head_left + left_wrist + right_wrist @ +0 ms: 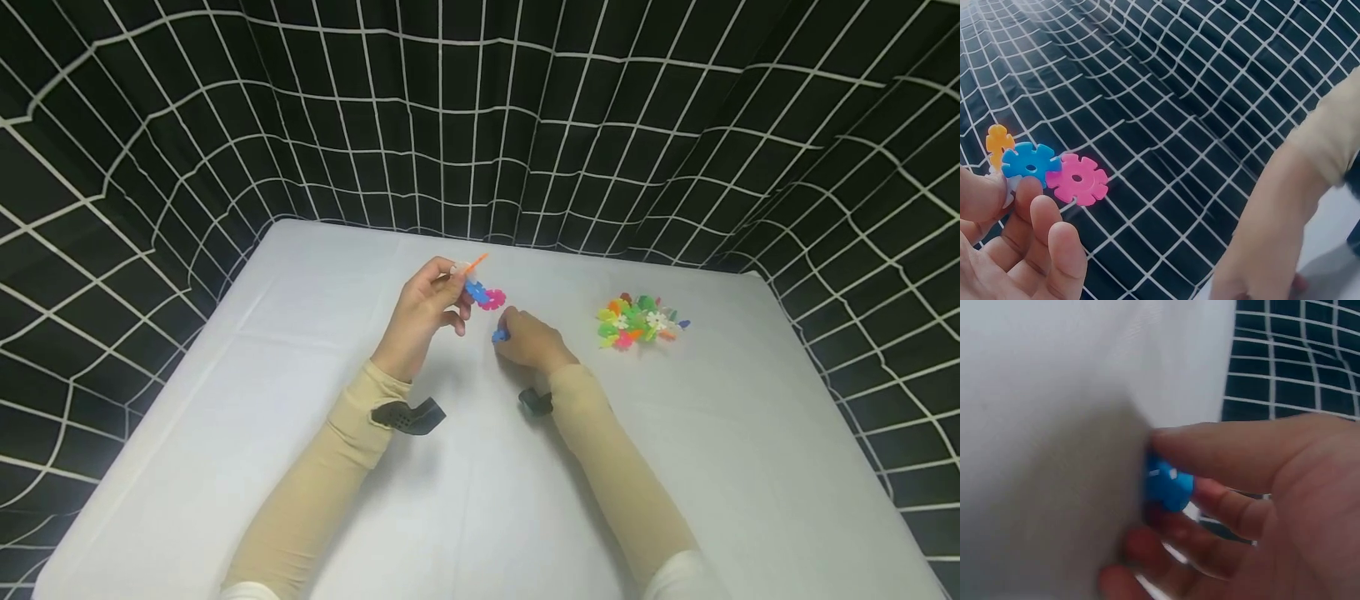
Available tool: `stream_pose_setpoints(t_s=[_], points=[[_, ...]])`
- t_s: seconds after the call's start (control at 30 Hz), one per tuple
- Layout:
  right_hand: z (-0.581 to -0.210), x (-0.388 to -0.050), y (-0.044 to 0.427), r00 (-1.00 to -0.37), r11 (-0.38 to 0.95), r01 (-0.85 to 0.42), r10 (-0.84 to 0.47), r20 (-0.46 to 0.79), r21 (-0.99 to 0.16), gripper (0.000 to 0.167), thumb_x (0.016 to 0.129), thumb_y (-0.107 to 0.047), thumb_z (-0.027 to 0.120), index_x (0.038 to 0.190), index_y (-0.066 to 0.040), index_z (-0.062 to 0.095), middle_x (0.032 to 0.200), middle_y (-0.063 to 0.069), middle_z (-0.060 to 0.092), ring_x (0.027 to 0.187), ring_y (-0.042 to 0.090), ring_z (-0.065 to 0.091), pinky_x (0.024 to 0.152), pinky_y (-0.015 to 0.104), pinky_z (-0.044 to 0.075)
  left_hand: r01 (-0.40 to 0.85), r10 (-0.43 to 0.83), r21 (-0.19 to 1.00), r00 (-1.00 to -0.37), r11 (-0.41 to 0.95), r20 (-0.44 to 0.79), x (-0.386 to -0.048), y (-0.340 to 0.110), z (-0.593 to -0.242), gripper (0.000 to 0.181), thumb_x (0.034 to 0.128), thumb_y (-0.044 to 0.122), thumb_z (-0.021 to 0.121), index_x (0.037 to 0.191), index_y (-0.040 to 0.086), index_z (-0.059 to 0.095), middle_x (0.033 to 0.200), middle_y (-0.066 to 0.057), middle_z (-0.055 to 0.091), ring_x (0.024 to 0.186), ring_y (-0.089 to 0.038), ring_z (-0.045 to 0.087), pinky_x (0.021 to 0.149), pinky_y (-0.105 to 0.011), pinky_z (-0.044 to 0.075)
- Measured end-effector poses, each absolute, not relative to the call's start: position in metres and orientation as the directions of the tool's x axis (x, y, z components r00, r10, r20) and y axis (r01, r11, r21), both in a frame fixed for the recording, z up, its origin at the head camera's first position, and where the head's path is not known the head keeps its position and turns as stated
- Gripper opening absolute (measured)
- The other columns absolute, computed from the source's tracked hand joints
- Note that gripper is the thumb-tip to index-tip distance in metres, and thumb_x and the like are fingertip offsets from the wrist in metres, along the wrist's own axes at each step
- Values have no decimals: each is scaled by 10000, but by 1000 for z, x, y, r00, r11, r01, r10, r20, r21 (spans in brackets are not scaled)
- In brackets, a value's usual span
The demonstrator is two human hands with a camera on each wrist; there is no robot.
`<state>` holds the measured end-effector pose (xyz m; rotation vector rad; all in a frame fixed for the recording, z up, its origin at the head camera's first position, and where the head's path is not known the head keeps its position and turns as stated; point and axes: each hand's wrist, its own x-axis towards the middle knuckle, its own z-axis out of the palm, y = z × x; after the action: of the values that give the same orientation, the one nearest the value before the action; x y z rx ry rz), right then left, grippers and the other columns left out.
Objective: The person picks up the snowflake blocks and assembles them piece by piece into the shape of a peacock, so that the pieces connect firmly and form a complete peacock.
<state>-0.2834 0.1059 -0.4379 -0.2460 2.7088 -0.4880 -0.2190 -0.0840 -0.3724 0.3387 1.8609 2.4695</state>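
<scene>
Raised over the table, my left hand (425,312) pinches a joined group of snowflake discs between thumb and index finger. In the left wrist view the group shows an orange disc (1000,144), a blue disc (1030,161), a pink disc (1077,179) at the end, and a white disc (1011,190) mostly covered by the fingers. Lower and to the right, my right hand (534,340) holds a separate blue snowflake disc (1169,485) between thumb and fingers, close to the tabletop. Part of that disc is hidden by the fingers.
A loose pile of many-coloured snowflake discs (637,322) lies on the white table (712,467), to the right of my right hand. Black curtain (480,125) with a white grid stands along the back and both sides of the table.
</scene>
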Motion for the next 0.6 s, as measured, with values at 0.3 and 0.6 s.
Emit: stream_pose_setpoints(t_s=[0.3,0.6], points=[[-419,-262,129,-917,744,-97,-326,-232,-661,280,984,-318,607,1168,-115,666,1158,94,692,1050,307,622,938,455,554,109,134,955,-979,-277,151,-220,-85,-374,49,1044,187,560,1011,151,563,815,-2,666,702,-153,599,570,-247,533],[-375,-224,119,-955,418,-148,-294,21,-896,226,982,-304,672,1104,-115,676,911,99,663,675,277,642,714,341,581,162,89,956,-978,-243,188,-220,-84,-377,89,1026,205,603,1054,132,561,902,61,762,816,-141,722,642,-264,600]])
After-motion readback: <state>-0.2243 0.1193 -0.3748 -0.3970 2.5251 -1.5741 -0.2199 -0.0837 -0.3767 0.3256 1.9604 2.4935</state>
